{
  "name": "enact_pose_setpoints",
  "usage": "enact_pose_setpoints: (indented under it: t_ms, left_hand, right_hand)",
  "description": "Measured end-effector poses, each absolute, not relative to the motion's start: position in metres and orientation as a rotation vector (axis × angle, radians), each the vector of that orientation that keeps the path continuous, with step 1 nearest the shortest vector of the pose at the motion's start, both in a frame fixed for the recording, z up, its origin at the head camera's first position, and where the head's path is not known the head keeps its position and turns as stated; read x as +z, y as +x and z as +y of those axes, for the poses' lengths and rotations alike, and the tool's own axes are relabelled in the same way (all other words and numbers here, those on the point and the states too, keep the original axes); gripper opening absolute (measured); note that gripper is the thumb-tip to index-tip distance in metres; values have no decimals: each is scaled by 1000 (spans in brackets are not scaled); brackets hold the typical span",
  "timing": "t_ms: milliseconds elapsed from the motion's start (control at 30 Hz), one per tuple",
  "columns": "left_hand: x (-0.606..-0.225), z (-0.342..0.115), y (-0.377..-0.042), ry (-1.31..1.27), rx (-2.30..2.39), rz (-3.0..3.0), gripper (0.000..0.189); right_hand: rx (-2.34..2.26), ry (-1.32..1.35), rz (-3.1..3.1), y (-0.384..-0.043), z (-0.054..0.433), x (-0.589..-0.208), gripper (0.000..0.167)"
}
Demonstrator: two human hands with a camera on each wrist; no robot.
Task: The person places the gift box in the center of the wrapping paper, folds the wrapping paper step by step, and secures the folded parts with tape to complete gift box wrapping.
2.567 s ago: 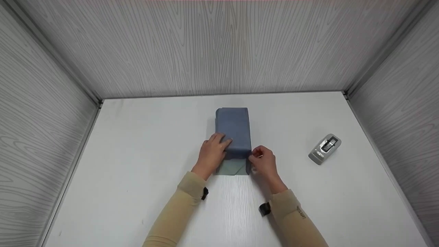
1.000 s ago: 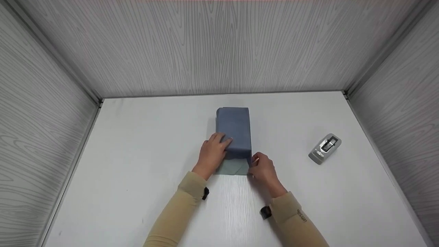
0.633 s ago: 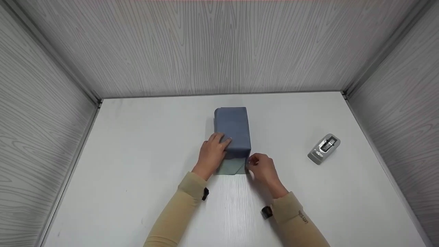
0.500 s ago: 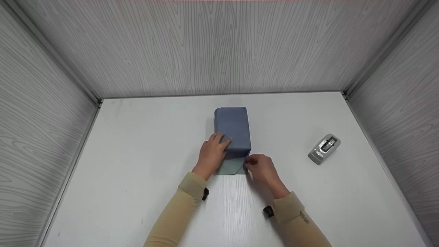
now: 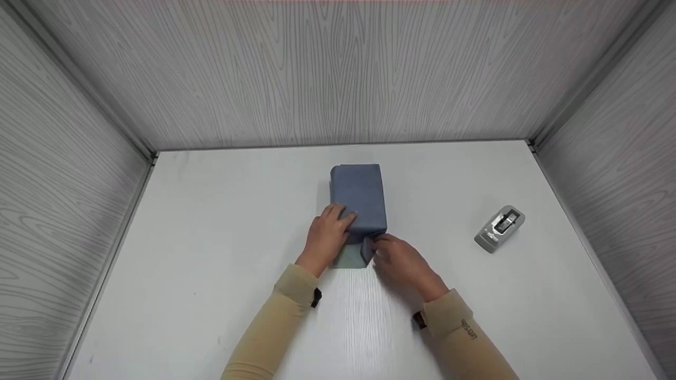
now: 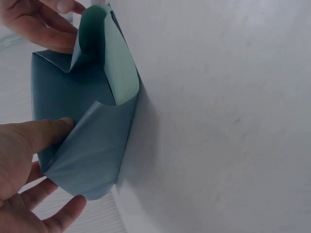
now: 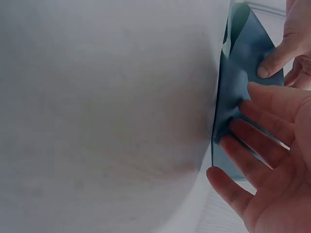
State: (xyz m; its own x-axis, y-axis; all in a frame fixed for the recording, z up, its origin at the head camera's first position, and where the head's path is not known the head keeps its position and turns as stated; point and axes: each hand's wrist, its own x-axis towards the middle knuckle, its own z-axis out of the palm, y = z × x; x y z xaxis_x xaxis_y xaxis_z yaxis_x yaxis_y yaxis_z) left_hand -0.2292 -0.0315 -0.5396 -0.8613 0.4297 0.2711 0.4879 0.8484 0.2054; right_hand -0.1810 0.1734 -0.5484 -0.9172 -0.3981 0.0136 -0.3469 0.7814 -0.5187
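Observation:
A box-shaped parcel (image 5: 359, 195) in blue-grey wrapping paper lies on the white table, its near end unfinished with loose folds. The paper's pale green inner side (image 5: 349, 257) shows on the flap at that end. My left hand (image 5: 326, 237) holds the parcel at its near left, thumb on the paper and fingers along the side. With fairly straight fingers, my right hand (image 5: 404, 264) presses the right-hand paper fold inward against the near end. In the right wrist view, the right hand's fingers (image 7: 257, 141) touch the blue paper (image 7: 235, 85). What the paper covers is hidden.
A grey tape dispenser (image 5: 500, 229) lies to the right on the table (image 5: 222, 227). Wood-grained panels (image 5: 338, 74) stand behind the table and along both sides.
The right hand has moved from the parcel's right near corner inward to the left, pushing the side fold in over the pale green flap. The left hand has stayed in place.

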Motion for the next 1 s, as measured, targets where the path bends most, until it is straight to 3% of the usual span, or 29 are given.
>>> enact_pose_setpoints:
  t_ms: [167, 467, 633, 1000]
  left_hand:
    - [-540, -31, -230, -707, -379, -2815, 41]
    - [-541, -31, -231, -709, -353, -2801, 42]
    - [-540, -31, -231, -706, -343, -2823, 42]
    - [-541, -32, -230, -708, -354, -2825, 42]
  right_hand:
    - [-681, -703, 2901, -184, 173, -552, 28]
    - [-445, -949, 2936, -184, 175, -550, 42]
    - [-317, -940, 2954, -181, 172, -551, 48]
    - [-252, -1002, 2975, -171, 171, -551, 34]
